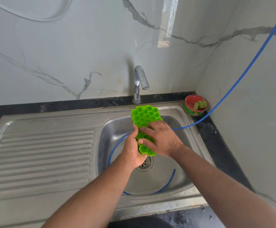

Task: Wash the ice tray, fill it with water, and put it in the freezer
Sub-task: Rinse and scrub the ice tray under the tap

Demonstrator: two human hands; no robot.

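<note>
Steel sink (55, 129) w/ drainboard, black counter (216, 134), marble walls (68, 55).

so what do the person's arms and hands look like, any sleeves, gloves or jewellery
Both forearms are bare as far as the picture shows, with no sleeves in view. The left hand and the right hand wear no gloves. No watch, bracelet or ring shows on either wrist or on the fingers that can be seen; some fingers are hidden behind the tray.

no readable text, labels, brands or numbers, red tub (196, 105) print too blurred
</note>
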